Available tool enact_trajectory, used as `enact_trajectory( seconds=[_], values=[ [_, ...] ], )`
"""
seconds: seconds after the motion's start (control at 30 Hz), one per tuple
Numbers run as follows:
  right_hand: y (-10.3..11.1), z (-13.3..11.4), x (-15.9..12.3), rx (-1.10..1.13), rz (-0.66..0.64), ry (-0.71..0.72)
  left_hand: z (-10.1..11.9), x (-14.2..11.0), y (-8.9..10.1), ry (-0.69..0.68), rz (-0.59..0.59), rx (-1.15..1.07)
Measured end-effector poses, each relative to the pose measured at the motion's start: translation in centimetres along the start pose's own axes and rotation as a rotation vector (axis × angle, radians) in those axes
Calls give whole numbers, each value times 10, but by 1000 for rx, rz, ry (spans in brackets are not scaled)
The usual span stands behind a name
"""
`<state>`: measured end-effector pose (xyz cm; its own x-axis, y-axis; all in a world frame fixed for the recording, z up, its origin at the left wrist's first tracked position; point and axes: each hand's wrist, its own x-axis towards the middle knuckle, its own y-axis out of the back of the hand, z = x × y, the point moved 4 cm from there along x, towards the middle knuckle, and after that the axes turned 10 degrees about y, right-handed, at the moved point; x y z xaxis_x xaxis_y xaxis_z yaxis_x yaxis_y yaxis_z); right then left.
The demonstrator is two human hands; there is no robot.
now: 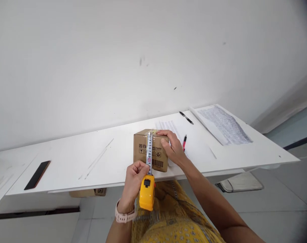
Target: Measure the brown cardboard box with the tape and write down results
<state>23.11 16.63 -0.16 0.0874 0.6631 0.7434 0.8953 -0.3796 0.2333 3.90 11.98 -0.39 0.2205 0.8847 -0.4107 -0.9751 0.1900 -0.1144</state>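
A small brown cardboard box [143,152] with printed marks and a barcode stands near the front edge of the white table [105,162]. My left hand [133,184] is closed around a yellow tape measure [146,192] below the box. Its steel blade [149,150] runs up the box's front face to the top edge. My right hand [172,146] grips the box's right side, fingers curled over the top and pressing the blade's tip there.
A black phone [37,174] lies at the table's left. Printed sheets [224,125] rest at the right, with a black pen [186,117] and a red pen [184,142] nearby. A second cardboard box [87,192] sits under the table. White wall behind.
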Motion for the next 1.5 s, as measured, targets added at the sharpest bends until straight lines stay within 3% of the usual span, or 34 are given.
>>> enact_trajectory(
  seconds=[0.17,0.37,0.47,0.7,0.9,1.27,1.5],
  values=[
    [3,-2,5,-36,-19,-13,-6,3,6,-14,-20,34],
    [3,-22,14,-195,-161,259,-10,5,9,-16,3,60],
    [3,-23,15,-276,-218,305,-10,7,7,-16,4,67],
    [4,-21,23,-285,-160,276,-10,13,7,-41,34,103],
    [1,-29,30,-313,-102,142,-19,11,4,7,23,55],
    [3,-20,36,-259,-106,-20,-67,8,11,223,-16,-86],
    [5,-19,36,-219,-105,-38,-65,18,23,173,16,-66]
  ],
)
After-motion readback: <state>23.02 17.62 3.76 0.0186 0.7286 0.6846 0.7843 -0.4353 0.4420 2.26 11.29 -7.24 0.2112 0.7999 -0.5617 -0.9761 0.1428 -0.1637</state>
